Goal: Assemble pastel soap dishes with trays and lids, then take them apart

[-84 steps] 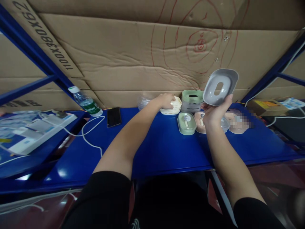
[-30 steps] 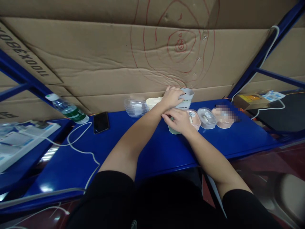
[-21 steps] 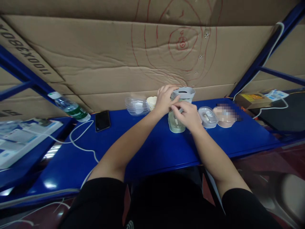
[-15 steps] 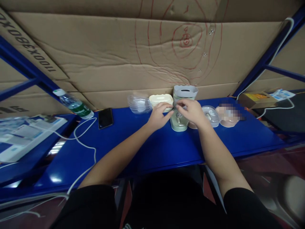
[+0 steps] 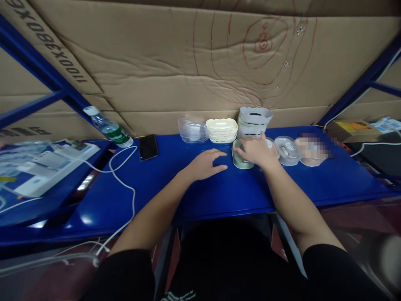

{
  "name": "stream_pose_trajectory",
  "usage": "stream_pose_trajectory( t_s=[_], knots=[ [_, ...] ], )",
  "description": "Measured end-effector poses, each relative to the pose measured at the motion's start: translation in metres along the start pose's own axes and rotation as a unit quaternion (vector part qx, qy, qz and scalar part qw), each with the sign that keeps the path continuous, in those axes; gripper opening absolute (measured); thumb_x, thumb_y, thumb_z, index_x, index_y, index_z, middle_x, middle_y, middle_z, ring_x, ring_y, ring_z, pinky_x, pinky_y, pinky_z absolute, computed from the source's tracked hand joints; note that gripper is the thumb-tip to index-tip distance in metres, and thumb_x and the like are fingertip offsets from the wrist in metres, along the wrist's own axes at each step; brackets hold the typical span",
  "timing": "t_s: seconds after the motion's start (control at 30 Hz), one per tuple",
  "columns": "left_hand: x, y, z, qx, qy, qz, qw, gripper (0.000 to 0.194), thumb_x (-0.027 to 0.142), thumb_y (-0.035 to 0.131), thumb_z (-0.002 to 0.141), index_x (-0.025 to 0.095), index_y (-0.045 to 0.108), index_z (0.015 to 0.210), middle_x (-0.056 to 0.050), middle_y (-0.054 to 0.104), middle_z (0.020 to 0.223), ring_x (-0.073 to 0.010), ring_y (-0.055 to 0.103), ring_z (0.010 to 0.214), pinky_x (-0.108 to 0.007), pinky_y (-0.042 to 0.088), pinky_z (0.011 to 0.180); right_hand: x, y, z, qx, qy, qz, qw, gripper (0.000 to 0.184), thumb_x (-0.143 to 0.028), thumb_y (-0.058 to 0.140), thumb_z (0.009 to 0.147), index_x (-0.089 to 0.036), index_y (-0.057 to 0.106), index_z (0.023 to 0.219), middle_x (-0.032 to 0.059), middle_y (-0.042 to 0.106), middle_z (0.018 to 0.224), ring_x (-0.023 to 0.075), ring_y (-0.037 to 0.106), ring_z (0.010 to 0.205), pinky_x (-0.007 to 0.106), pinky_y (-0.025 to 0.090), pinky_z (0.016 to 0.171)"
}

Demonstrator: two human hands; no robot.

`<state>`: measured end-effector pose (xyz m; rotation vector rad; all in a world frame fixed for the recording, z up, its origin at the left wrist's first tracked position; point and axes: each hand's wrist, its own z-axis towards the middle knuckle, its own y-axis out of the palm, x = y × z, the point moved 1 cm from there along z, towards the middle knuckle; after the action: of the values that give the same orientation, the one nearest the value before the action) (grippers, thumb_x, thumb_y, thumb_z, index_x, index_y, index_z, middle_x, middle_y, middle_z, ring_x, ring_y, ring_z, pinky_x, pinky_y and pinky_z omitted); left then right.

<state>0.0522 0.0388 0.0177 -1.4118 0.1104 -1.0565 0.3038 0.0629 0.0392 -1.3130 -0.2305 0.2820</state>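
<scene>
My left hand (image 5: 208, 164) hovers above the blue table, its thumb and fingers apart and nothing between them. Just to its right is a green oblong plastic box (image 5: 243, 162) with a see-through lid. Over that box lies my right hand (image 5: 257, 149), fingers spread and thumb at the lid; whether it presses on the lid I cannot tell. Behind the right hand stands a stack of grey and green plastic holders (image 5: 255, 115). Cream ribbed trays (image 5: 222, 129) are stacked behind and between my hands. Right of my right hand, a pink lidded box (image 5: 273, 146) is partly covered by it.
Clear plastic covers (image 5: 193, 131) are stacked at the back. A grey lidded box (image 5: 286, 152) and a partly blurred pink one (image 5: 310, 156) stand to the right. Leftward are a phone (image 5: 148, 147), a water bottle (image 5: 111, 131) and a white cable (image 5: 133, 196). Cardboard (image 5: 156, 62) walls the back.
My left hand has drawn back leftward, away from the green box. My right hand has settled lower over that box, with its fingers wider apart. The view has shifted slightly left.
</scene>
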Motion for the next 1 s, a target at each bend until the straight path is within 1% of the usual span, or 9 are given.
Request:
stream_pose_trajectory(
  t_s=[0.1, 0.17, 0.27, 0.33, 0.43, 0.53, 0.63, 0.8, 1.0],
  knots=[
    [-0.005, 0.004, 0.002, -0.015, -0.006, 0.024, 1.000, 0.061, 0.052, 0.076, 0.097, 0.023, 0.066, 0.150, -0.015, 0.071, 0.149, -0.0337, 0.067, 0.141, -0.052, 0.052, 0.123, -0.008, 0.004, -0.001, 0.005, -0.059, 0.055, 0.997, 0.034, -0.043, 0.067, 0.102, -0.017, 0.082, 0.117, 0.0203, 0.083, 0.126, 0.0431, 0.074, 0.121, 0.075, 0.037, 0.121],
    [-0.010, 0.006, 0.003, -0.008, -0.011, 0.029, 0.999, 0.081, 0.056, 0.086, 0.089, 0.022, 0.059, 0.157, -0.019, 0.064, 0.158, -0.0381, 0.062, 0.147, -0.055, 0.049, 0.126, -0.015, 0.005, -0.001, -0.016, -0.132, 0.117, 0.984, 0.032, -0.037, 0.068, 0.099, -0.020, 0.080, 0.124, 0.0156, 0.080, 0.136, 0.0400, 0.072, 0.128, 0.067, 0.042, 0.122],
    [-0.020, 0.007, 0.005, 0.016, -0.002, 0.024, 1.000, 0.116, 0.063, 0.097, 0.072, 0.019, 0.046, 0.167, -0.023, 0.055, 0.167, -0.0438, 0.053, 0.156, -0.059, 0.045, 0.129, -0.024, 0.006, -0.001, -0.057, -0.223, 0.199, 0.953, 0.047, -0.028, 0.072, 0.089, -0.024, 0.076, 0.136, 0.0114, 0.074, 0.149, 0.0369, 0.069, 0.138, 0.061, 0.045, 0.124],
    [-0.025, 0.007, 0.006, 0.021, 0.000, 0.026, 0.999, 0.131, 0.065, 0.101, 0.065, 0.017, 0.040, 0.170, -0.026, 0.051, 0.170, -0.0469, 0.048, 0.159, -0.061, 0.042, 0.130, -0.028, 0.007, -0.002, -0.058, -0.245, 0.215, 0.944, 0.059, -0.034, 0.078, 0.085, -0.024, 0.072, 0.144, 0.0129, 0.068, 0.157, 0.0385, 0.064, 0.145, 0.061, 0.044, 0.126],
    [-0.033, 0.010, 0.006, 0.002, -0.014, 0.030, 0.999, 0.143, 0.065, 0.102, 0.060, 0.013, 0.032, 0.174, -0.028, 0.047, 0.173, -0.0505, 0.047, 0.159, -0.063, 0.041, 0.130, -0.029, 0.008, -0.004, -0.044, -0.212, 0.192, 0.957, 0.087, -0.060, 0.088, 0.079, -0.022, 0.065, 0.154, 0.0185, 0.062, 0.161, 0.0462, 0.059, 0.148, 0.066, 0.047, 0.124],
    [-0.042, 0.015, 0.007, -0.017, -0.029, 0.021, 0.999, 0.142, 0.068, 0.099, 0.063, 0.015, 0.029, 0.175, -0.028, 0.047, 0.173, -0.0523, 0.050, 0.156, -0.065, 0.042, 0.127, -0.029, 0.007, -0.008, -0.083, -0.147, 0.165, 0.972, 0.108, -0.075, 0.091, 0.070, -0.023, 0.060, 0.160, 0.0199, 0.067, 0.150, 0.0493, 0.069, 0.131, 0.066, 0.058, 0.108],
    [-0.050, 0.019, 0.007, -0.020, -0.033, 0.001, 0.999, 0.141, 0.072, 0.096, 0.065, 0.018, 0.028, 0.176, -0.027, 0.051, 0.171, -0.0529, 0.053, 0.154, -0.068, 0.042, 0.125, -0.028, 0.005, -0.010, -0.113, -0.124, 0.169, 0.971, 0.110, -0.072, 0.092, 0.070, -0.025, 0.056, 0.163, 0.0182, 0.068, 0.147, 0.0468, 0.073, 0.123, 0.061, 0.062, 0.101],
    [-0.058, 0.022, 0.008, -0.019, -0.036, -0.048, 0.998, 0.146, 0.068, 0.101, 0.060, 0.017, 0.029, 0.176, -0.029, 0.052, 0.169, -0.0544, 0.051, 0.156, -0.071, 0.040, 0.127, -0.026, 0.008, -0.008, -0.110, -0.133, 0.210, 0.962, 0.101, -0.057, 0.089, 0.075, -0.025, 0.054, 0.165, 0.0173, 0.067, 0.154, 0.0457, 0.069, 0.135, 0.062, 0.060, 0.109],
    [-0.069, 0.026, 0.007, 0.003, -0.010, -0.192, 0.981, 0.145, 0.060, 0.107, 0.057, 0.025, 0.032, 0.177, -0.025, 0.058, 0.166, -0.0490, 0.053, 0.157, -0.070, 0.040, 0.130, -0.022, 0.006, -0.004, -0.071, -0.138, 0.282, 0.947, 0.100, -0.049, 0.087, 0.077, -0.021, 0.051, 0.166, 0.0179, 0.058, 0.167, 0.0431, 0.060, 0.150, 0.060, 0.053, 0.123]
  ],
)
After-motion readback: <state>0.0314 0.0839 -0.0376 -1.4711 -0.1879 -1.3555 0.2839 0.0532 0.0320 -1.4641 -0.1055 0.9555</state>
